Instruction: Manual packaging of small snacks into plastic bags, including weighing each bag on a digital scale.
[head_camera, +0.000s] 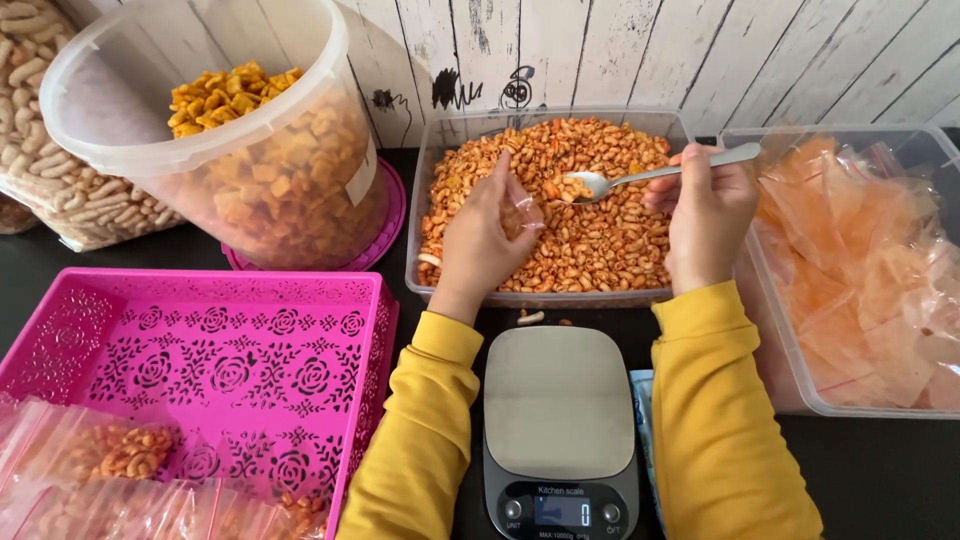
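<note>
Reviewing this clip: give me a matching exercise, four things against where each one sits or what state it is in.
Things:
1. spoon
2. kitchen scale
3. pink basket
4. small clear bag

Places or states:
A. in the left hand, over the tub of orange snacks
B. between the yellow sleeves, platform bare
C. in the right hand, bowl loaded with snacks
D. at the person's left, filled packets at its near end

Pairs: 1-C, 2-B, 3-D, 4-A

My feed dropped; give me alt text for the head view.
The right hand holds a spoon of snacks toward a small clear bag in the left hand, above a clear tub; a kitchen scale sits nearer.
</note>
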